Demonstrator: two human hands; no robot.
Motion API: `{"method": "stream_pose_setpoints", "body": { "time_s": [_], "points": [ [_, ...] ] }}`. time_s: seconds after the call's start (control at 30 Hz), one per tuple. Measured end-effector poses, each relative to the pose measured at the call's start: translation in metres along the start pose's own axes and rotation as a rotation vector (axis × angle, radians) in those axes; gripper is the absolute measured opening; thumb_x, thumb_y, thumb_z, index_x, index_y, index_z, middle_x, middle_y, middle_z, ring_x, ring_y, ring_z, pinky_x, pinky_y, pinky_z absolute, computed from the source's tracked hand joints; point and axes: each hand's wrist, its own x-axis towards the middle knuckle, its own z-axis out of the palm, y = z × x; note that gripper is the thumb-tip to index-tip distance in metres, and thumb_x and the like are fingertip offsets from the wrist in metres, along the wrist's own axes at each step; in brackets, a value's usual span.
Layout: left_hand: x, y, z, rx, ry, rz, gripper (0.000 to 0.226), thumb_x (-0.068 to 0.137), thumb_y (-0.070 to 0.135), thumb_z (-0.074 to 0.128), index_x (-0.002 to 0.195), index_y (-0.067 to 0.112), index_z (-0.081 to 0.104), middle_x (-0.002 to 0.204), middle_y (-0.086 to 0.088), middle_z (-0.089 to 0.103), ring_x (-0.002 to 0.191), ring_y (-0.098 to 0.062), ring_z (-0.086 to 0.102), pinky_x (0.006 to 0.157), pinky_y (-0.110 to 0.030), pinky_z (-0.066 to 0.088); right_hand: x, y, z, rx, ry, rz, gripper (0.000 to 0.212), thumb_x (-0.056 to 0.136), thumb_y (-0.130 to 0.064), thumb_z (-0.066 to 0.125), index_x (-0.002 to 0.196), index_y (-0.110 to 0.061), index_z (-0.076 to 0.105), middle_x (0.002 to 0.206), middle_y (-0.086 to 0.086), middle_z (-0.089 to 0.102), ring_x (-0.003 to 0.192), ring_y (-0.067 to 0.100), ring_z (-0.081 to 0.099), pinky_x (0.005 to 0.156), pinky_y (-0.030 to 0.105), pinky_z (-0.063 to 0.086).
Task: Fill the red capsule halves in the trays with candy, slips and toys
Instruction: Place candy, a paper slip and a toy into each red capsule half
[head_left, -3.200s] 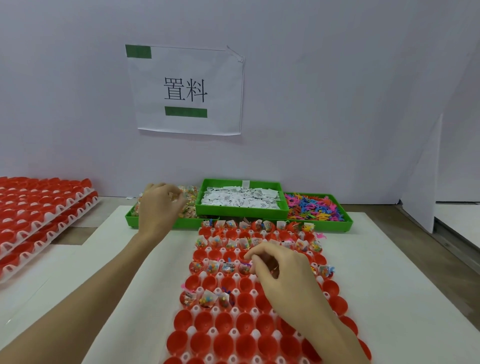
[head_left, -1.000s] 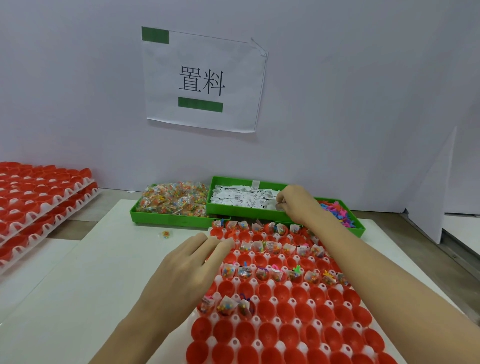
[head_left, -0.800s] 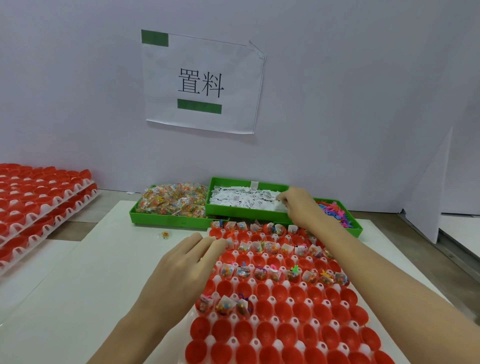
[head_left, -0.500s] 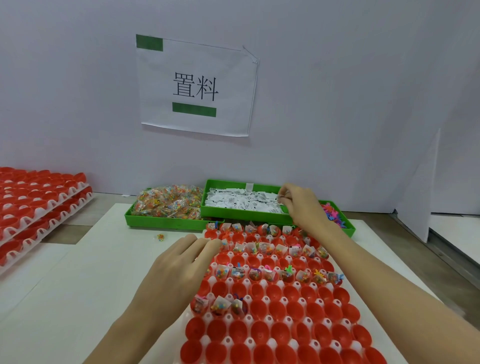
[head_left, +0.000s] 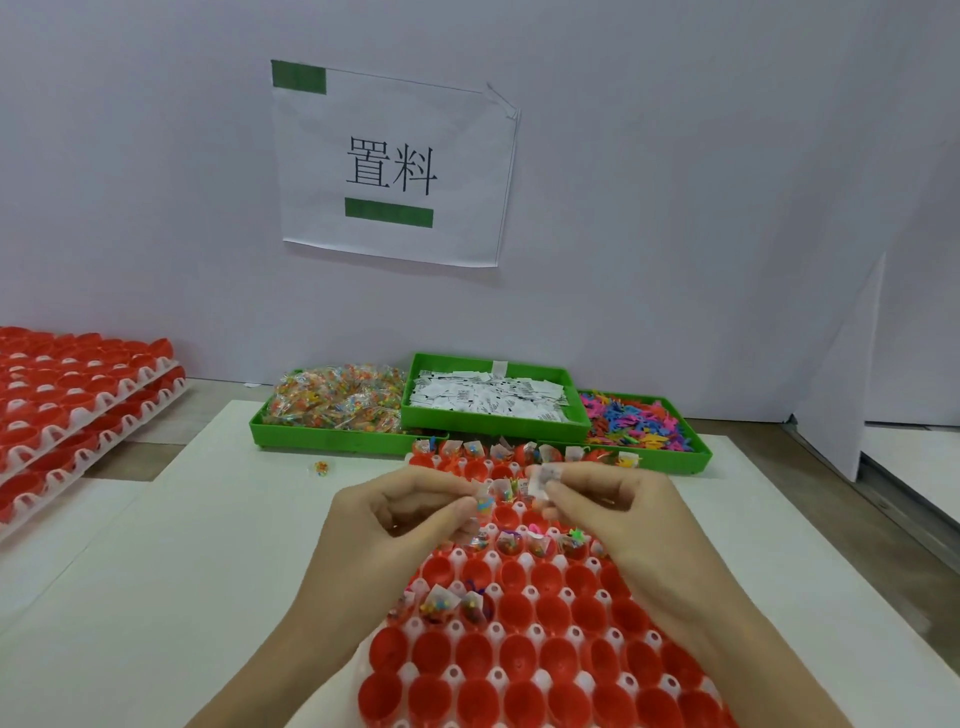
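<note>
A white tray (head_left: 498, 629) full of round red cups (head_left: 522, 657) lies on a flat white board (head_left: 171, 587), and both hands are over the middle of it. The left hand (head_left: 395, 512) has its fingers curled and pinches a small clear candy bag (head_left: 484, 505) at the tips. The right hand (head_left: 613, 512) is curled too and pinches a few small white paper slips (head_left: 543, 480). The two hands are close, fingertips nearly meeting. The cups are smooth and shiny, like half eggshells. The far rows of the tray hold candy, slips and little toys; most near rows are bare red, but a few cups on the near left are filled. Behind the tray sit three green plastic bins. The left bin (head_left: 332, 439) holds crinkly clear bags of bright candy, the middle bin (head_left: 493, 421) holds white slips with black print, and the right bin (head_left: 696, 457) holds small flat toys in pink, blue and yellow. One stray candy bag (head_left: 322, 467) lies on the board left of the tray. Far left of the tray is a stack of more trays (head_left: 78, 410) with red cups. Behind the bins stands a plain pale wall with a paper sign (head_left: 392, 166) that has black writing and green bars.
</note>
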Motion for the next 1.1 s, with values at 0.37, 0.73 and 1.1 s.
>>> {"method": "stream_pose_setpoints", "body": {
  "time_s": [0.37,0.73,1.1],
  "points": [
    [-0.006,0.000,0.010,0.000,-0.057,-0.054,0.012,0.079,0.021,0.083,0.092,0.020,0.082,0.090,-0.006,0.080,0.083,-0.021,0.077,0.074,-0.020,0.059,-0.031,0.007,0.022,-0.073,-0.038,-0.106,0.024,0.090,-0.007,0.075,0.092,-0.029,0.082,0.086,-0.003,0.079,0.081,0.015,0.077,0.075,0.022,0.060],
    [-0.007,0.000,0.011,0.033,-0.055,-0.076,0.020,0.073,0.034,0.084,0.090,0.025,0.083,0.082,-0.005,0.078,0.077,-0.016,0.076,0.072,-0.019,0.059,-0.020,0.002,0.006,-0.147,0.036,-0.088,0.025,0.097,-0.002,0.063,0.096,-0.021,0.078,0.085,-0.002,0.078,0.079,0.015,0.075,0.069,0.022,0.059],
    [-0.006,-0.001,0.007,0.036,-0.154,-0.113,0.019,0.078,0.031,0.083,0.092,0.019,0.079,0.085,-0.009,0.077,0.076,-0.019,0.074,0.071,-0.019,0.057,0.103,0.028,-0.049,-0.608,0.290,-0.040,0.015,0.100,-0.009,0.060,0.104,-0.014,0.072,0.087,0.000,0.074,0.075,0.014,0.071,0.061,0.017,0.051]
  ]
}}
